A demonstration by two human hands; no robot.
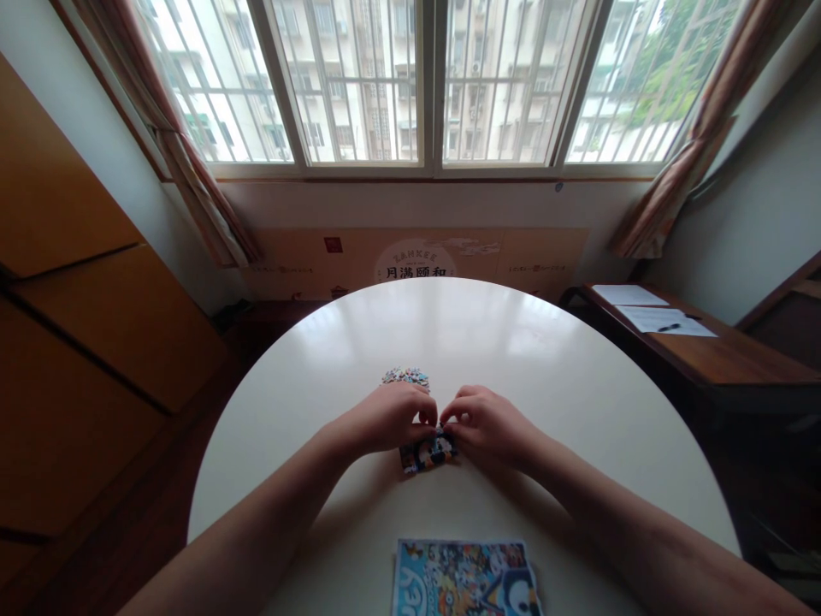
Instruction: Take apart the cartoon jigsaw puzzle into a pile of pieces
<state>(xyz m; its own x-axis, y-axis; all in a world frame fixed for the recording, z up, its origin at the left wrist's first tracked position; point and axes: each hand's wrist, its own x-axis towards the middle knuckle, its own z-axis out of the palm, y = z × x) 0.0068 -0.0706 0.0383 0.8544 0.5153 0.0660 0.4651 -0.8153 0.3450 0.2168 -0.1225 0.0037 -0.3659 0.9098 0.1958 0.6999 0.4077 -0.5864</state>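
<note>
A small, partly assembled jigsaw puzzle [428,455] with dark blue, white and orange parts lies on the round white table [552,359]. My left hand [398,417] reaches over its upper left part, fingers curled and thumb against the top edge. At the upper right corner is my right hand [491,425], thumb and forefinger pinched together. The fingertips of both hands nearly meet around a tiny dark piece at the puzzle's top edge. Just beyond my left hand is a heap of loose puzzle pieces [405,376], partly hidden by it.
A colourful picture sheet [465,577] with cartoon figures lies near the table's front edge. To the right, a brown wooden side table [737,355] holds papers [664,321] and a pen. Barred windows and a long printed box [288,248] are beyond the table.
</note>
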